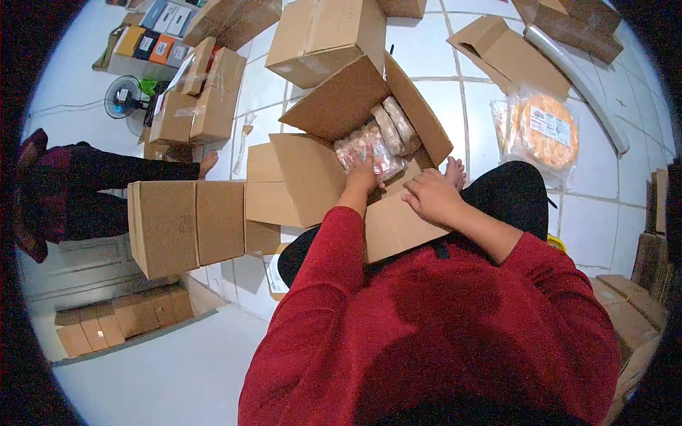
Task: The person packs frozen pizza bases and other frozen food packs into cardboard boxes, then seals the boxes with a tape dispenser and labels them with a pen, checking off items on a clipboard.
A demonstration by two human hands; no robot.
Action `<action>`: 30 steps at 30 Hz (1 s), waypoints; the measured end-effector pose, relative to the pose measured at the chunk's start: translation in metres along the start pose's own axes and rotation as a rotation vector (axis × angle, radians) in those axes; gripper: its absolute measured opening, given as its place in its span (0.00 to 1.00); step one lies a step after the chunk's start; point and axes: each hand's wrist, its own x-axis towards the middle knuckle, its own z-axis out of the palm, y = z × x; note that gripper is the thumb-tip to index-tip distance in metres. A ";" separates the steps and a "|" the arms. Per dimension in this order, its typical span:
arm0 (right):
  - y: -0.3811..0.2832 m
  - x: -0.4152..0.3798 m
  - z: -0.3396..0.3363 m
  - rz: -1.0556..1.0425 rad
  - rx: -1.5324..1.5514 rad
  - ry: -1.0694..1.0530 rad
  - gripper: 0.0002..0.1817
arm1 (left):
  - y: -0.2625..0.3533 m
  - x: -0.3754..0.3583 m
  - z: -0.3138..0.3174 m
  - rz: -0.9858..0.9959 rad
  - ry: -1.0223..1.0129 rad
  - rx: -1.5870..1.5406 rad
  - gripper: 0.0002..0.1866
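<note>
An open cardboard box point(398, 234) stands between my legs, its flaps spread outward. Inside it lie a clear plastic packet point(387, 162) with pinkish, pale contents and wrapped packs point(395, 124) beside it. My left hand point(362, 174) reaches into the box and lies on the packet, fingers spread. On the near flap rests my right hand point(433, 197), its fingers loosely bent and slightly apart, with nothing visible in them.
Closed cartons point(327, 35) stand beyond the box, with a row of cartons point(192, 220) at left. Round orange food in a clear pack point(547, 131) lies right, near a long white tube point(575, 85). At far left are a person's legs point(135, 167) and a fan point(124, 96).
</note>
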 end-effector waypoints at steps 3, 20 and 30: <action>0.001 -0.003 0.006 -0.004 -0.010 0.049 0.15 | 0.004 -0.011 -0.015 0.045 -0.018 0.003 0.54; -0.002 0.002 -0.001 -0.070 -0.090 0.075 0.14 | 0.060 0.042 -0.048 -0.115 0.103 -0.486 0.38; 0.000 0.002 0.007 -0.055 -0.063 0.094 0.14 | 0.015 -0.026 -0.127 -0.108 0.201 -0.616 0.29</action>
